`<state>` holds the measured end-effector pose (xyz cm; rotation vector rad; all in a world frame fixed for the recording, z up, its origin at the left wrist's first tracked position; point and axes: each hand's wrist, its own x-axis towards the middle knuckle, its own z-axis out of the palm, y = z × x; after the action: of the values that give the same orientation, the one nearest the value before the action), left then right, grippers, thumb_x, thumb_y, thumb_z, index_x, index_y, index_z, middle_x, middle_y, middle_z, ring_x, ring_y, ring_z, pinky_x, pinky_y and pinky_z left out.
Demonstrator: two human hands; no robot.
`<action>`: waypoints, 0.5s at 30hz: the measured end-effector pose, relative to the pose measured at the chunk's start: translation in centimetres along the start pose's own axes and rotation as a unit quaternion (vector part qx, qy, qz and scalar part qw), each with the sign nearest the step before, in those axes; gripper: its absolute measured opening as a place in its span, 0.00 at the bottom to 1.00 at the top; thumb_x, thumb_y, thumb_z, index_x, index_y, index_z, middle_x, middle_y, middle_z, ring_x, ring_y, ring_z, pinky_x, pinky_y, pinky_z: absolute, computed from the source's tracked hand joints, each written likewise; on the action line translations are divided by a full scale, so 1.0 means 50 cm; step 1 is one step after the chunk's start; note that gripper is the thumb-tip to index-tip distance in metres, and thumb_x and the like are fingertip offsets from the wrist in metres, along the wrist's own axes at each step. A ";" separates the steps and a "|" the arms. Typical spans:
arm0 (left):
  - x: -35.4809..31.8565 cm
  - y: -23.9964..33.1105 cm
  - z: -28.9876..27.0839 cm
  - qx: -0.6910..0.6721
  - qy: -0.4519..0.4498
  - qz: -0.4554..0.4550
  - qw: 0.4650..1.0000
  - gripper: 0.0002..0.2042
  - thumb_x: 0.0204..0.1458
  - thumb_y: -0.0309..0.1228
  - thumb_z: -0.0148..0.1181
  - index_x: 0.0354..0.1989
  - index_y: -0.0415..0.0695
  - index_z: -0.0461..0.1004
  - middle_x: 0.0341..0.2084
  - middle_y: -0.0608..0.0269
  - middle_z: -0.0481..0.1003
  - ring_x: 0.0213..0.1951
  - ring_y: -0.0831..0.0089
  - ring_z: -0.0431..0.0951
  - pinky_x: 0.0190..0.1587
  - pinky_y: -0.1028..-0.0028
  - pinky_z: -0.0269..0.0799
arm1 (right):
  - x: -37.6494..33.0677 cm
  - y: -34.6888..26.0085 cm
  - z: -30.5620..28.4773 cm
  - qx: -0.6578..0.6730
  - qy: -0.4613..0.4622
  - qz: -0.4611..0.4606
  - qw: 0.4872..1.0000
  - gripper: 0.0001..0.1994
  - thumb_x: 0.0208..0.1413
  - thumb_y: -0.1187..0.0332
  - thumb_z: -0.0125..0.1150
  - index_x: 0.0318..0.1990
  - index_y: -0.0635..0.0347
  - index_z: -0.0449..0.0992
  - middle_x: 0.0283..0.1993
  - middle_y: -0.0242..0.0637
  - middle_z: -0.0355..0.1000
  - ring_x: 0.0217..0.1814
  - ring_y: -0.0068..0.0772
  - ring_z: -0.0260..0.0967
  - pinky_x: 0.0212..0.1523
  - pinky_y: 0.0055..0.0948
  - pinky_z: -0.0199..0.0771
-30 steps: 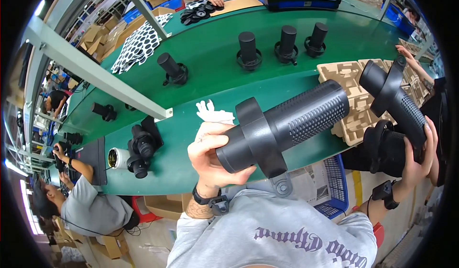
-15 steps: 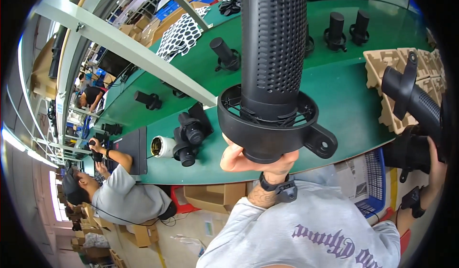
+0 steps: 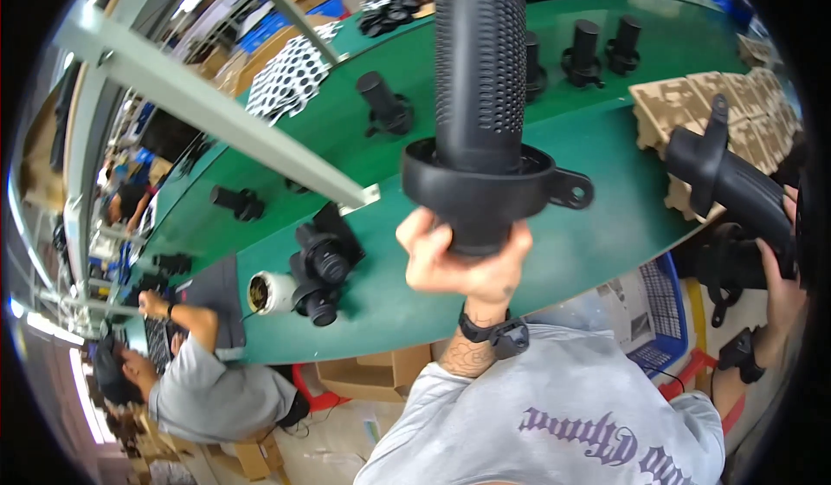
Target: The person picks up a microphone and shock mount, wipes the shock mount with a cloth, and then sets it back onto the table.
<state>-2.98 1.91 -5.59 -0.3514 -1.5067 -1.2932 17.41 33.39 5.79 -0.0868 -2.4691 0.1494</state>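
Left hand (image 3: 463, 264): wrapped round base of upright perforated tube (image 3: 479, 113); keep vertical
Right hand (image 3: 779, 268): far right, gripping second tube (image 3: 723, 182); hold steady over belt (image 3: 597, 242)

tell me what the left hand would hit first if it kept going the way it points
The left hand points up the picture, holding a black perforated tube. Beyond it come black parts on the green belt, though depth is unclear.

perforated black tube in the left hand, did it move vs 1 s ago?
Yes. The perforated black tube swung from lying across the green table to standing upright, flange down, in the left hand.
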 end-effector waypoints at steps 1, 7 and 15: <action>-0.018 -0.010 0.018 -0.021 -0.044 -0.027 0.998 0.36 0.32 0.29 0.75 0.46 0.46 0.52 0.44 0.52 0.61 0.44 0.62 0.67 0.45 0.65 0.67 | 0.004 -0.012 -0.003 -0.004 0.002 0.005 1.000 0.28 0.37 0.83 0.64 0.52 0.64 0.70 0.56 0.42 0.67 0.56 0.38 0.65 0.55 0.30 0.65; -0.192 -0.065 0.187 -0.312 -0.144 -0.458 0.820 0.26 0.44 0.19 0.66 0.43 0.45 0.52 0.45 0.56 0.61 0.47 0.69 0.67 0.53 0.69 0.64 | 0.003 -0.067 0.017 0.001 0.012 0.067 0.998 0.27 0.34 0.82 0.66 0.50 0.63 0.72 0.54 0.42 0.68 0.52 0.37 0.67 0.50 0.29 0.67; -0.358 -0.128 0.424 -0.208 -0.260 -0.425 0.842 0.23 0.50 0.34 0.65 0.44 0.41 0.54 0.40 0.54 0.66 0.42 0.68 0.69 0.45 0.69 0.65 | -0.063 -0.036 0.012 -0.010 0.045 0.168 0.985 0.27 0.33 0.82 0.64 0.49 0.62 0.73 0.52 0.41 0.68 0.52 0.37 0.67 0.50 0.30 0.66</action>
<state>-11.83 24.45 -20.57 -0.3328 -1.9212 -2.4018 19.47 31.22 3.61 -0.5088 -2.3493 0.2579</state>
